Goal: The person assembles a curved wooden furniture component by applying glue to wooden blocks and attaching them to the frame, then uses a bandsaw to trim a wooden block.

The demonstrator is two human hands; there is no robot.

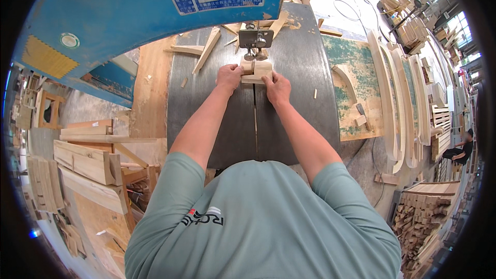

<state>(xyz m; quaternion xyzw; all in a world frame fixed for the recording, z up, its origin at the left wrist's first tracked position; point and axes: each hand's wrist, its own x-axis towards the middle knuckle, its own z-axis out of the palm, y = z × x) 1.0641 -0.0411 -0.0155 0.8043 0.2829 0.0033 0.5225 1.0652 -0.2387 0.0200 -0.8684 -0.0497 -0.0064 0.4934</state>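
Head view, clock directions taken from the centre of the field: a dark ribbed table [217,129] occupies the middle, a thin slot [255,124] running through it toward 6 o'clock. Between 10 and 11 o'clock rises a blue machine [124,8]; its metal guide [256,39] stands at 12. Offcuts [206,49] lie on the table at 11, and a worn green board [361,62] adjoins it at 2. Farther out in the workshop are curved slats [387,98] and a seated person [463,147] at 3, stacked lumber [426,217] at 4, and planks [85,160] between 8 and 9. Both bare forearms converge toward 12 from green sleeves, elbows apart. A pale wooden block [263,71] lies on the table just past 12, near the guide, between the hands. Relative to the block, the left hand [229,77] grips its end at 9 o'clock, fingertips gathered against the wood; the right hand [278,89] pinches its corner at 4, thumb toward the near edge. Finger contact beneath the block is hidden.
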